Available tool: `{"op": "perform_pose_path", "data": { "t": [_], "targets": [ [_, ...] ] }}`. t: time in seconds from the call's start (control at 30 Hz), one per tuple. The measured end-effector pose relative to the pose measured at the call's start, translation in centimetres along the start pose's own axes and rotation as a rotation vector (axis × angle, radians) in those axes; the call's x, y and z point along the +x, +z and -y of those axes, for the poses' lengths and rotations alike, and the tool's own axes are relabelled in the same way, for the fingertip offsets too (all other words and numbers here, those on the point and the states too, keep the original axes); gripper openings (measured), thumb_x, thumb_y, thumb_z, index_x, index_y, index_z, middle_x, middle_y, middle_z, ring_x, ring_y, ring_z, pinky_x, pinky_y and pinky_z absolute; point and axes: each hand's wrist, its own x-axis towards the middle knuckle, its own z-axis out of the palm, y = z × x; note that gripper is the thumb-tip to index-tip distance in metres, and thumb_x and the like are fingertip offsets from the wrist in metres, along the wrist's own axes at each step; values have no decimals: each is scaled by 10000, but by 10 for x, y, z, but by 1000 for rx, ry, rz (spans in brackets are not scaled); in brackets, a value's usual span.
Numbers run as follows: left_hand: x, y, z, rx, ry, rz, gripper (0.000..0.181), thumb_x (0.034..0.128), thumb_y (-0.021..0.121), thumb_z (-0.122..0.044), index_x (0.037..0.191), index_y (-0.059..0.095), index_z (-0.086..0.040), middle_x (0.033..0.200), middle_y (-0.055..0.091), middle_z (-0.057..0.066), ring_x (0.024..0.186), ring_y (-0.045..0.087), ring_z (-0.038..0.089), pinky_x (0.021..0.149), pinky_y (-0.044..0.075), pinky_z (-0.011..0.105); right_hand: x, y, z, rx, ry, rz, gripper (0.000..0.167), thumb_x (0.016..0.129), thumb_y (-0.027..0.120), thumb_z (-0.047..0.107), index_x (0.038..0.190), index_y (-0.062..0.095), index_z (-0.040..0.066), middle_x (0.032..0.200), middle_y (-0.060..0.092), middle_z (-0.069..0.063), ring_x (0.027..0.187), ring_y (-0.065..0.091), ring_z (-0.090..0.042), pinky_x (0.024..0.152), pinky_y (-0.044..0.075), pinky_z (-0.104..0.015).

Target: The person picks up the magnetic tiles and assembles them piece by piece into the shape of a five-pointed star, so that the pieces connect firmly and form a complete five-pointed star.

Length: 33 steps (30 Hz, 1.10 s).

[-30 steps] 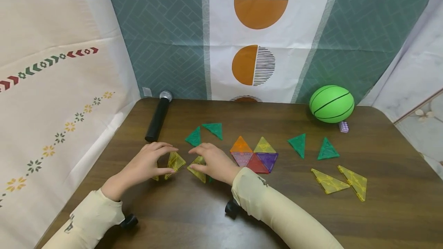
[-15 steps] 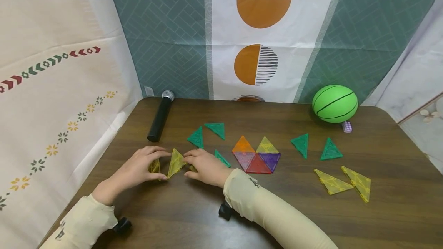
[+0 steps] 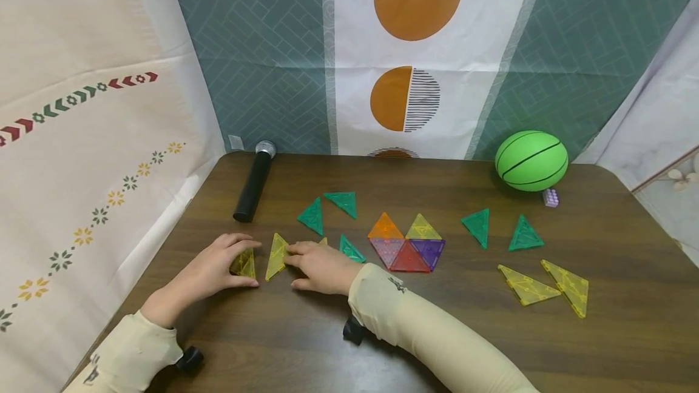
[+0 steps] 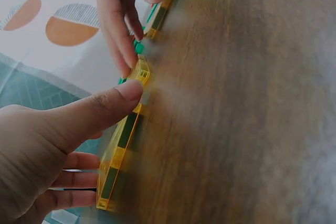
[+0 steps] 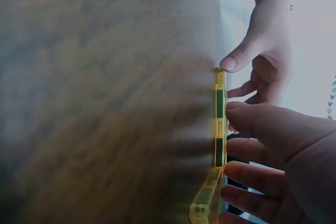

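Observation:
In the head view my left hand (image 3: 218,265) curves round a yellow triangular tile (image 3: 244,264) at the left, thumb by its lower corner and fingers by its upper one. The fingertips of my right hand (image 3: 322,267) touch the right side of another yellow tile (image 3: 277,256), which is apart from the left one; its thumb stands off the tile. Partly covered by that hand is a third yellow tile (image 3: 324,241). Green tiles (image 3: 312,216) lie just behind. The left wrist view has my left thumb over a yellow tile's edge (image 4: 118,156).
A joined group of coloured triangles (image 3: 406,255) lies right of my right hand. Farther right are green tiles (image 3: 524,235) and two yellow tiles (image 3: 526,287). A microphone (image 3: 255,187) lies at the back left, a green ball (image 3: 531,161) and small purple block (image 3: 551,198) at the back right.
Both hands have shifted left. My right hand has left one yellow tile and reached the middle one, now turned more upright. A green tile beside my right hand has come into fuller view.

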Motion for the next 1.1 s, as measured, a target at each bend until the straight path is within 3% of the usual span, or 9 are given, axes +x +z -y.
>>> {"op": "perform_pose_path", "data": {
  "t": [0.3,0.83,1.1],
  "targets": [
    [4,3,-2,-27,36,-26,660,679,856,-346,1208,619,-29,1253,604,166,1165,556,347,948,476,498,1,-1,2,-46,14,39,554,953,567,413,1434,465,160,1528,397,-23,1423,364,-178,1130,368,-363],
    [7,8,-5,-90,49,38,654,697,843,-334,1231,604,-41,1344,569,165,1237,525,348,967,473,499,3,-6,9,-95,24,57,538,951,562,432,1426,479,193,1522,406,25,1426,358,-157,1149,335,-334],
    [10,5,-13,-55,89,-14,650,679,845,-402,1191,629,-64,1295,584,157,1203,538,336,951,488,486,0,-7,8,-73,32,12,527,949,563,438,1404,507,180,1505,432,11,1407,389,-208,1136,356,-377]
  ]
}}
